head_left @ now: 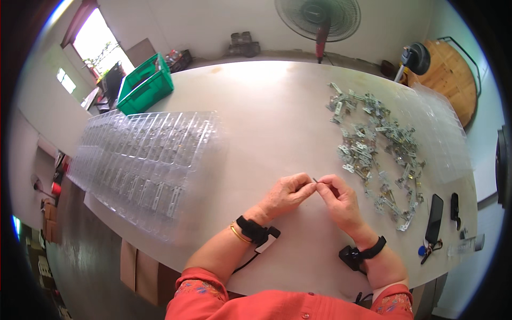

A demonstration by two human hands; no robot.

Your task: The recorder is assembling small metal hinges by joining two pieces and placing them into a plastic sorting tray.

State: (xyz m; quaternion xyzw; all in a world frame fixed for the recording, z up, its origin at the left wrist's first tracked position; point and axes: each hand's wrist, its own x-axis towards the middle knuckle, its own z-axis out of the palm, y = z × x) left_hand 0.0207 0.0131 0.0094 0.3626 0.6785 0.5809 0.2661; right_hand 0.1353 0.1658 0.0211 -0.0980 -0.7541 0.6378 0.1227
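My left hand (288,196) and my right hand (339,201) meet above the table, fingertips almost touching. Both are closed in a pinch on a small thin grey metal piece (315,180); its exact kind is too small to make out. To the right of my hands lies a loose spread of small silvery metal brackets (362,152), some with brass-coloured bits. On the left, a stack of transparent plastic trays (154,154) has rows of long compartments, with metal pieces showing in them. A black strapped device sits on each wrist.
The pale table (261,106) has a green crate (146,88) at its far left edge. More transparent trays (442,133) lie at the right edge. Near them are a black phone (434,218), a black case (455,210) and a transparent bottle (464,245). A fan (318,18) stands behind.
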